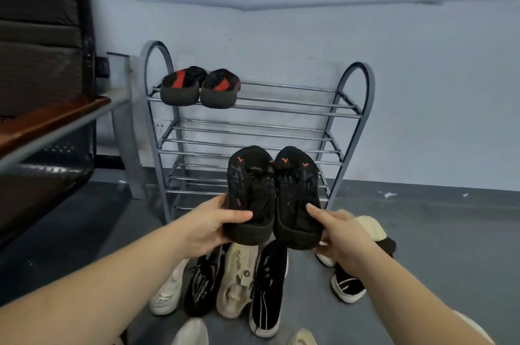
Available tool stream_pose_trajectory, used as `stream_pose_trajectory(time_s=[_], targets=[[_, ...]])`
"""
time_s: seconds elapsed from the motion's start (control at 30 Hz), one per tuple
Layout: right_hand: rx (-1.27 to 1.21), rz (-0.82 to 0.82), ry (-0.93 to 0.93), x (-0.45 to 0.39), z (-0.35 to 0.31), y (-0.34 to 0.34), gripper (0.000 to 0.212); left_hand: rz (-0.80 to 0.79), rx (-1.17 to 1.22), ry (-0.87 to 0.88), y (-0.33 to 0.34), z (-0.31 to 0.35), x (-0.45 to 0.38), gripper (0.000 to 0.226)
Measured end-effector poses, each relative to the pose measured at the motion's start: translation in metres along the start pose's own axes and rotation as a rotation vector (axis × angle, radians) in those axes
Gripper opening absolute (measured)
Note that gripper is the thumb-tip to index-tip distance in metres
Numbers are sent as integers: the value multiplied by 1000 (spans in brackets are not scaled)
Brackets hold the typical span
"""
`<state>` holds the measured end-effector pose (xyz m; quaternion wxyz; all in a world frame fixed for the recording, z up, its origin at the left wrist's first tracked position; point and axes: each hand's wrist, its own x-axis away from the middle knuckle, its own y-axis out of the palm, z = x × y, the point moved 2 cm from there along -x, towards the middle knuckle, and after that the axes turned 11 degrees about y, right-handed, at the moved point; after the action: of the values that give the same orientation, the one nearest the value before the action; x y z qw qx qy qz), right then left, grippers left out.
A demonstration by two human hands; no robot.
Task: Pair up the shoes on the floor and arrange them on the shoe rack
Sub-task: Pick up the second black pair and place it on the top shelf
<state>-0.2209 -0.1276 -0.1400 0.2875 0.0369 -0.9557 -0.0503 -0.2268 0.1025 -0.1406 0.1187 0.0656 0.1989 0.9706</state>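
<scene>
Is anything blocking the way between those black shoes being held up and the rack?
Nothing visible does. The left hand and right hand hold the black shoes directly before the shoe rack. Only the red-and-black pair sits on its top shelf, at the left; the other shelves are bare.

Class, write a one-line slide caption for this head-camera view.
Both hands hold a black pair of shoes before the shoe rack.

- Light is soft, even and cool, with no hard shadows anywhere.
- The black shoes [274,198] between the fingers [239,216] read as dark masses, their texture nearly lost.
- Beyond the fingers, the chrome bars of the shoe rack [253,130] carry faint sheen, no glare.
- Wide-angle bending curves the wall [422,77] line above.
- The forearms nearest the camera look soft and slightly smeared.
</scene>
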Motion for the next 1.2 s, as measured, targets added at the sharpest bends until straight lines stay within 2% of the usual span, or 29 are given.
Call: stream_pose_trajectory(time_s=[0.1, 0.33, 0.43, 0.57, 0.67, 0.77, 1.1, 1.2], targets=[[-48, 41, -33, -6, -14, 0, 24, -10, -23, 24, 6, 10, -13, 48], [-72, 12, -128, -1, -37, -12, 18, -80, -20, 106, 18, 25, -29, 43], [-142, -3, -142, 1, -41, -10, 16, -65, 14, 164, 23, 31, -34, 49], [-197, 66, -178, 3, -45, -15, 17, 1, 75, 234, 35, 31, -37, 66], [-251, 92, -194, 10, -48, -16, 19, 34, 127, 238, 46, 34, -35, 70], [-297, 94, -209, 19, -56, -18, 18, 19, 168, 233, 52, 41, -33, 63], [-202, 126, -224, -6, -125, -17, 21, -6, 88, 220, 54, 82, -78, 55], [-218, 127, -173, -28, -134, -16, 23, 38, 11, 209, 51, 85, -98, 62]])
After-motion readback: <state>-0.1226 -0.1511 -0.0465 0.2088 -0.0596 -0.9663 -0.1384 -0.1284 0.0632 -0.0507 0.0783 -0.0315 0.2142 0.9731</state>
